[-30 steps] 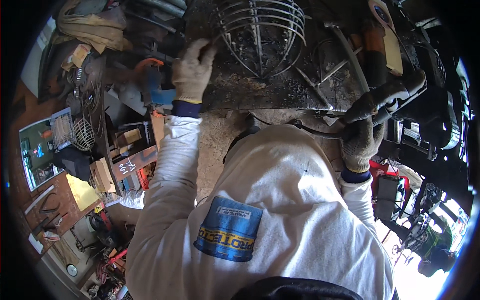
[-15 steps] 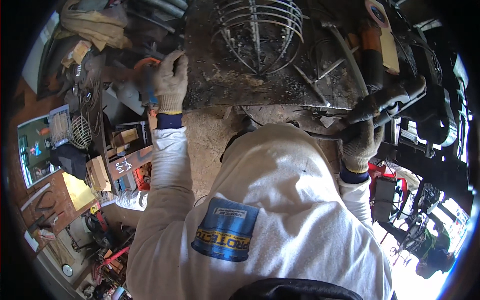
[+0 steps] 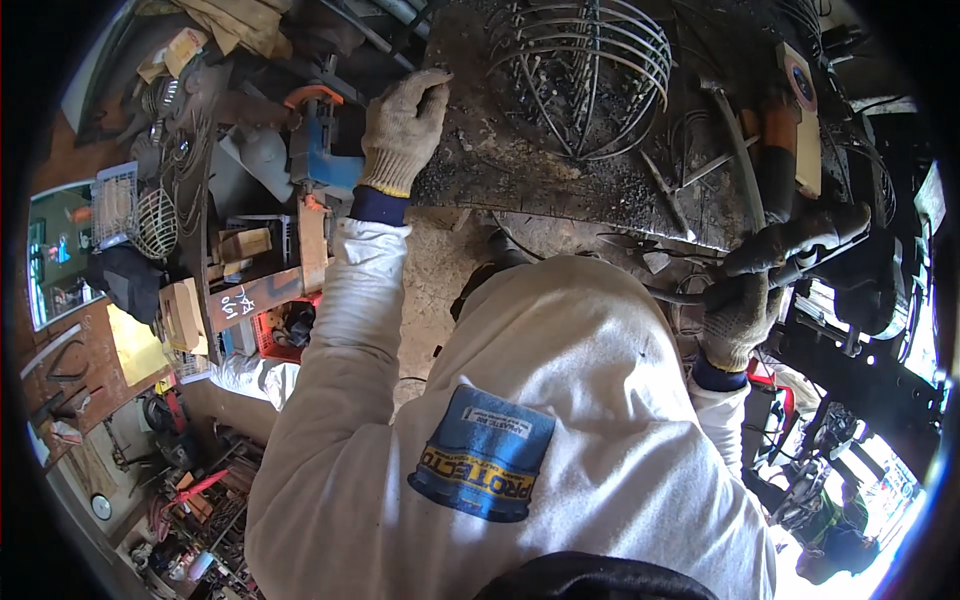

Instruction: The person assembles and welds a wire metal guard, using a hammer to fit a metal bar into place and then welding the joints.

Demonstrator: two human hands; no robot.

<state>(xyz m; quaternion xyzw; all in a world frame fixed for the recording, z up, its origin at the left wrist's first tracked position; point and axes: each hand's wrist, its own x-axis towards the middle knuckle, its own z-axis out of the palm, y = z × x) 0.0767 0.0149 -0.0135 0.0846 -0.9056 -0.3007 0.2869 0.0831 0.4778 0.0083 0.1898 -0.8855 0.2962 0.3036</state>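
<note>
My left hand [image 3: 400, 130], in a knitted work glove, is at the left edge of the dark workbench [image 3: 470, 185]. Its fingers curl round to meet the thumb; whatever they may pinch is too small to make out. On the right, my gloved right hand [image 3: 738, 325] is closed round a black welding electrode holder [image 3: 795, 243], with a cable running off to the left. A rounded cage of metal rods [image 3: 585, 90] lies on the bench between my hands. Right of the cage are thin metal bars [image 3: 665, 195] and an orange and black angle grinder [image 3: 779, 150].
Left of the bench, a blue metal tool with an orange handle [image 3: 322, 145] stands close to my left wrist. Below it are shelves [image 3: 262, 300] with wood blocks and a red crate [image 3: 275, 335]. Black machinery [image 3: 870, 290] stands at right. A person [image 3: 835, 550] is at lower right.
The whole view has shifted, so the bench and cage now appear farther right. My left hand has moved slightly up along the bench edge. My right hand still grips the electrode holder.
</note>
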